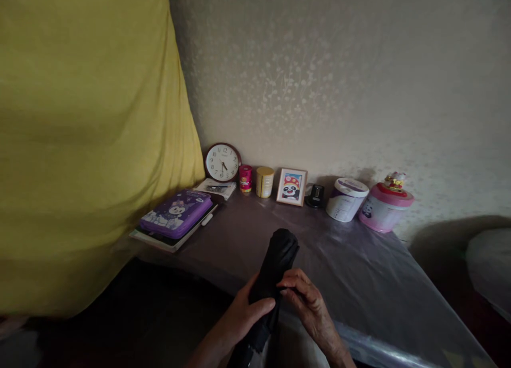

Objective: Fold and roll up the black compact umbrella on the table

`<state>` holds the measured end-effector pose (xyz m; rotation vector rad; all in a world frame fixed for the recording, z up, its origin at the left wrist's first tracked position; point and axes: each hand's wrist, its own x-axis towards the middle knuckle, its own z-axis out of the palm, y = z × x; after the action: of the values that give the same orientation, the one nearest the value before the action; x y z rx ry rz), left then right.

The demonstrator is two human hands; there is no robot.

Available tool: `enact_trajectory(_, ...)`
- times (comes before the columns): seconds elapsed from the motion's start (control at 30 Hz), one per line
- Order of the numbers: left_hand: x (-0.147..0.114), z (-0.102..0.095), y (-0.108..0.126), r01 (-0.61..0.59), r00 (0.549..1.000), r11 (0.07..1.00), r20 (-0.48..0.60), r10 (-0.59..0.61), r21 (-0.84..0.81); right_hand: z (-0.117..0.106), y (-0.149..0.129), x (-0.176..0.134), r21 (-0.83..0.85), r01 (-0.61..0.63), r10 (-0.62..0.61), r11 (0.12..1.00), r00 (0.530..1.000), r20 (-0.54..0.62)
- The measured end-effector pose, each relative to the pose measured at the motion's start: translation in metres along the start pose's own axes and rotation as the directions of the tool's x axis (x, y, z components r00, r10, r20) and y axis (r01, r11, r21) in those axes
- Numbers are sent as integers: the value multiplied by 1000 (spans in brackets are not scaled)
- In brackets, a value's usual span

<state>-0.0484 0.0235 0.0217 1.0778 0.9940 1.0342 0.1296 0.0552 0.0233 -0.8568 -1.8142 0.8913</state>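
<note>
A folded black umbrella is held at a slant above the near edge of the table, its rounded end pointing away from me. My left hand wraps round its lower middle, thumb lying across the top. On the umbrella's right side, my right hand pinches a bit of the black cloth between thumb and fingers; whether this is the strap or a fold I cannot tell. The lower end of the umbrella runs down past my left wrist, partly hidden in shadow.
The table has a plastic cover. Along the wall stand a clock, a pink can, a yellow can, a picture frame and two tubs, one white, one pink. A purple case lies left, beside a yellow curtain.
</note>
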Motion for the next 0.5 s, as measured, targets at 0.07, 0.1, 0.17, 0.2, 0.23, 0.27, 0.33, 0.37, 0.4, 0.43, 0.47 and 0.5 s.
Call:
enact_trajectory(0.07,-1,0,-2,11,1000,1000,-5,-11,1,3,1,1,-39,26,-27,999,1000,-17)
enact_trajectory(0.1,-1,0,-4,10,1000,1000,-4,-10,-12,5,2,1,-53,33,-35,998,999,-31)
enact_trajectory(0.17,0,0,-8,12,1000,998,6,-11,-58,9,6,0,-76,33,-39,997,996,-83)
enact_trajectory(0.2,0,0,-9,21,1000,996,10,-20,-88,11,9,0,-84,19,-29,996,992,-122)
enact_trajectory(0.23,0,1,-10,34,999,992,11,-33,-122,13,11,-1,-91,-10,-6,996,985,-172)
enact_trajectory(0.27,1,2,-11,60,998,987,17,-58,-152,15,14,-1,-98,-51,27,994,972,-232)
enact_trajectory(0.33,0,4,-12,136,991,971,19,-135,-195,20,17,-1,-102,-153,108,983,929,-355)
enact_trajectory(0.37,0,6,-12,174,985,962,20,-174,-209,22,18,0,-87,-201,150,976,903,-403)
enact_trajectory(0.4,0,8,-12,204,979,955,23,-204,-217,24,19,1,-52,-241,195,969,879,-435)
enact_trajectory(0.43,-1,9,-12,219,976,951,27,-218,-220,27,18,3,-1,-278,248,960,858,-449)
enact_trajectory(0.47,-1,11,-12,214,977,952,34,-212,-217,29,17,6,64,-313,307,947,836,-454)
enact_trajectory(0.5,-1,13,-13,193,981,960,45,-187,-205,31,16,9,133,-355,375,925,808,-453)
